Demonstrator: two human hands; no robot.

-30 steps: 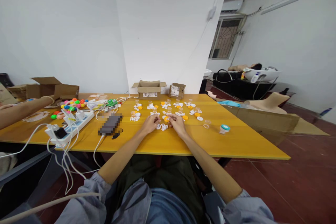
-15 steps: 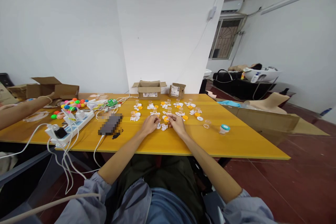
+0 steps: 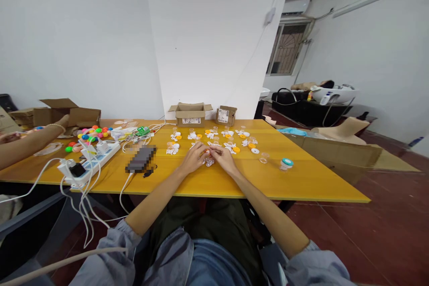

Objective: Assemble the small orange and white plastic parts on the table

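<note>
My left hand [image 3: 193,157] and my right hand [image 3: 222,158] rest together on the yellow table [image 3: 214,178], fingertips meeting over a small orange and white piece [image 3: 207,153]. Both hands have their fingers pinched around it. A small white patterned piece [image 3: 209,162] lies on the table just below the fingertips. Rows of small white pieces, orange caps [image 3: 236,149] and little clear cups [image 3: 264,157] are spread beyond the hands.
A small jar with a teal lid [image 3: 286,164] stands to the right. Two cardboard boxes [image 3: 190,114] sit at the table's back edge. A power strip with white cables [image 3: 90,161], a blurred dark device [image 3: 140,159] and coloured balls [image 3: 90,134] lie left, by another person's arm [image 3: 27,143].
My two hands have drawn closer together and slid slightly away from me; the small orange piece that lay between them is now pinched in the fingertips.
</note>
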